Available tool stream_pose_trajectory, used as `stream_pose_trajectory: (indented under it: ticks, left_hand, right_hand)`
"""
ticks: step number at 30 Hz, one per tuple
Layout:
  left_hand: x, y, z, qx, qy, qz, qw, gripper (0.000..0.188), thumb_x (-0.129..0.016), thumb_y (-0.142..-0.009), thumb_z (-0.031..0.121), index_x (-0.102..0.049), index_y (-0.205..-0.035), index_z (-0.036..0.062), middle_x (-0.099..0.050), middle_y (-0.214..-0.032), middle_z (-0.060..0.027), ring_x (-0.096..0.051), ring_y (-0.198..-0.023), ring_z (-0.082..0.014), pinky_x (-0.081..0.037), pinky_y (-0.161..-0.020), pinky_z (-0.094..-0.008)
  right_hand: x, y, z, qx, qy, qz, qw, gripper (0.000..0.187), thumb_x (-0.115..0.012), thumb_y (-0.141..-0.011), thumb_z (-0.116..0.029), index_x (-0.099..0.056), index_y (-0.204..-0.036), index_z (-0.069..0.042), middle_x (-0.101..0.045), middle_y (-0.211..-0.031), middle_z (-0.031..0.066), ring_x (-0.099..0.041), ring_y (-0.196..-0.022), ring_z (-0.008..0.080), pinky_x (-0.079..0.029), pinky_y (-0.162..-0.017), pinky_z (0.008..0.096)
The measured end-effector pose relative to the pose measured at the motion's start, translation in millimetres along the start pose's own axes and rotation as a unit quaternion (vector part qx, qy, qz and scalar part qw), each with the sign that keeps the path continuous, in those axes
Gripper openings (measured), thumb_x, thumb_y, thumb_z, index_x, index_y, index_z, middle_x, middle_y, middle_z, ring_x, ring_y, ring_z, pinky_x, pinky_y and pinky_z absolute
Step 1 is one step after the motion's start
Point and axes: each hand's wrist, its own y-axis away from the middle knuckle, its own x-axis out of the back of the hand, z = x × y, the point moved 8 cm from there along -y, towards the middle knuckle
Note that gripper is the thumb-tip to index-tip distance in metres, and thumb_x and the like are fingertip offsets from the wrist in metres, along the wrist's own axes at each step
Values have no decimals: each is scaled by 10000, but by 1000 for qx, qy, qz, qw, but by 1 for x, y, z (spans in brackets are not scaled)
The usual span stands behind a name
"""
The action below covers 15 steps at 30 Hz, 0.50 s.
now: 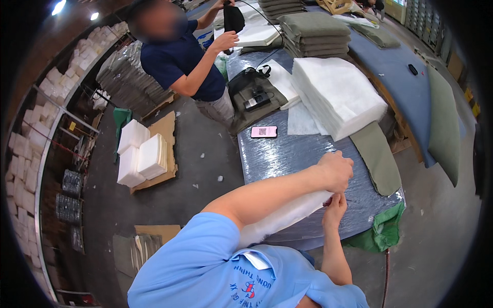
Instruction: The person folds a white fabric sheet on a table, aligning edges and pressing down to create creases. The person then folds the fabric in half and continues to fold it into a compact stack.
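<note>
A long strip of white padding (287, 218) lies along the near edge of the table, partly hidden under my left arm. Above its far end is my left hand (336, 172), fingers curled closed; whatever is in them is hidden. Just below it, my right hand (335, 209) is closed at the end of the padding. A small dark reddish thing shows at its fingers, too little to name. Right of my hands lies a grey-green fabric piece (379, 159). A thick stack of white padding sheets (336, 95) stands beyond them.
Plastic film covers the table (282, 159). A phone (264, 132) lies near a dark bag (251, 87). Across the table a co-worker (187, 56) holds a black piece. Green cloth (385, 228) hangs at the right corner. White foam blocks (141, 154) stand on floor cardboard.
</note>
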Motion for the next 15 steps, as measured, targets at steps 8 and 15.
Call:
stream_pose_trajectory:
  ticks: [8,15]
  left_hand:
    - [-8,-16,-14,40,75,1,996,476,-610,-955,389,-714,-1359,160,-574,-1519,-76,-570,-1300,-364,-530,-1058,-472]
    - [-4,-5,-13,30,8,5,1000,393,-650,-938,268,-733,-1295,126,-594,-1482,-92,-588,-1255,-323,-537,-1032,-465]
  right_hand:
    - [-9,-30,-35,91,24,-18,995,252,-568,-1113,-276,-581,-957,-79,-577,-794,-11,-523,-655,74,-437,-579,255]
    - [-12,14,0,-2,44,-13,999,198,-526,-1114,-158,-543,-960,-37,-615,-800,42,-613,-661,123,-531,-614,284]
